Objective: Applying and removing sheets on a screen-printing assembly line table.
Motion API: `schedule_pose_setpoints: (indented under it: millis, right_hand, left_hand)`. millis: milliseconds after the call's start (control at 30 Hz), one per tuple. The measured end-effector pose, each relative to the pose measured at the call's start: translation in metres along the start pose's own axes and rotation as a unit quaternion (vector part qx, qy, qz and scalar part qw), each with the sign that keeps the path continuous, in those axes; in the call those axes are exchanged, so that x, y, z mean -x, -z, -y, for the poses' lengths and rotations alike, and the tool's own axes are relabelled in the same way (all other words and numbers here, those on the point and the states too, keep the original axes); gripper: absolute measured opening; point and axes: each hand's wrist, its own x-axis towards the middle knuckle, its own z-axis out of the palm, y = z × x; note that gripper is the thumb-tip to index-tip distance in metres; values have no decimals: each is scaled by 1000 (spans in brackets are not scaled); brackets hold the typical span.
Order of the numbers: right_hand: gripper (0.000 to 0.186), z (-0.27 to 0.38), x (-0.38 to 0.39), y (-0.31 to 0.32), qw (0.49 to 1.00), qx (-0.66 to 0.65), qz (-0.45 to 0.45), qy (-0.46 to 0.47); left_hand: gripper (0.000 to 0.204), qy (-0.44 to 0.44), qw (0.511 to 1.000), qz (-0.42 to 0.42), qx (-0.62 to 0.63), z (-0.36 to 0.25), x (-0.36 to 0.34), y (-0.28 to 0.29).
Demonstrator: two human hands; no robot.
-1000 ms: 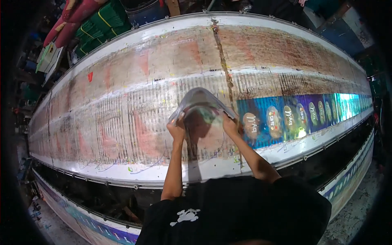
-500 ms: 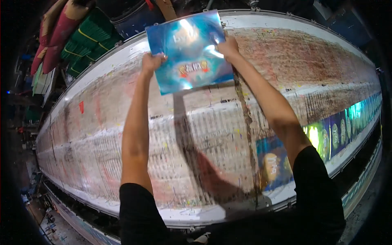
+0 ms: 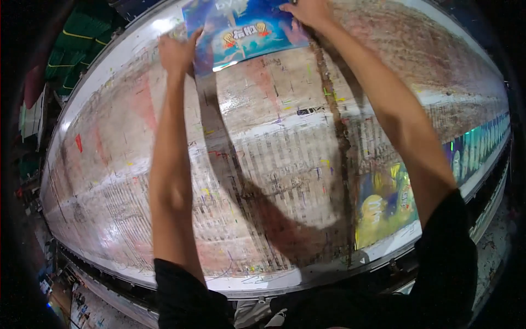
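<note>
We have both arms stretched over long stained table (image 3: 285, 142), shiny blue sheet (image 3: 241, 49) at far side, left of dark seam (image 3: 324, 78). Our left hand (image 3: 178, 55) at sheet's left edge, thumb spread from fingers; our right hand (image 3: 309, 13) at right edge, one digit extended over sheet. Whether either grips, we cannot tell. Row of shiny sheets (image 3: 381, 205) along near edge, right.

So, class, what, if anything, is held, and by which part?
Left hand and right hand are at opposite edges of a glossy blue sheet; whether they grip it is unclear.
</note>
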Motion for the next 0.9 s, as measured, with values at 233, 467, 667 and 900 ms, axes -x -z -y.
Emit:
schedule_pose_setpoints:
  millis: [233,467,667,900]
  right_hand:
    - [44,-35,345,77,990,-100,16,-98]
    - [22,-102,639,193,961,-131,11,-242]
    - [23,-196,698,231,857,-285,46,-427]
    - [18,-233,690,241,715,-453,207,-490]
  left_hand:
    - [29,127,961,98,225,-35,344,140]
    - [31,248,805,397,364,-150,672,161]
    - [43,278,873,332,225,-201,706,145]
    - [47,164,978,125,-35,-246,720,127]
